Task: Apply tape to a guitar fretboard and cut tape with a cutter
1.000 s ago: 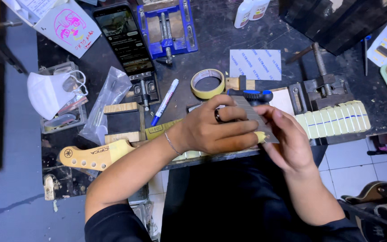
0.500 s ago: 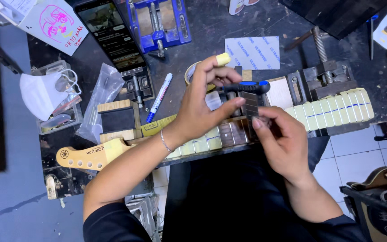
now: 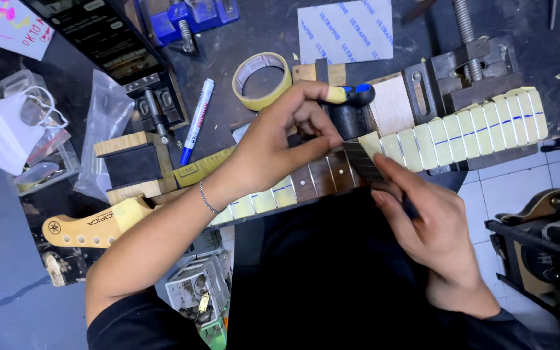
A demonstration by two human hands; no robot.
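Note:
A guitar neck [image 3: 315,180] lies across the bench, its pale headstock [image 3: 85,228] at the left and its far end clamped in a dark metal vise [image 3: 468,68]. Yellowish masking tape covers most spaces between the frets. Two or three dark spaces in the middle are bare. My left hand [image 3: 273,152] rests on the neck, thumb pinching a small dark piece of sandpaper [image 3: 361,162]. Its taped index fingertip touches a blue-and-black tool [image 3: 356,95]. My right hand [image 3: 435,233] holds the sandpaper's near edge against the fretboard.
A roll of masking tape [image 3: 262,79], a white-and-blue marker [image 3: 197,120] and a pale sandpaper sheet [image 3: 345,29] lie behind the neck. A blue vise [image 3: 183,16] stands at the back, a face mask [image 3: 1,133] at the left, dark guitar bodies [image 3: 546,207] on the right.
Both hands have come down from holding the sandpaper up in front of me and now press it onto the fretboard. The view has shifted closer to the neck.

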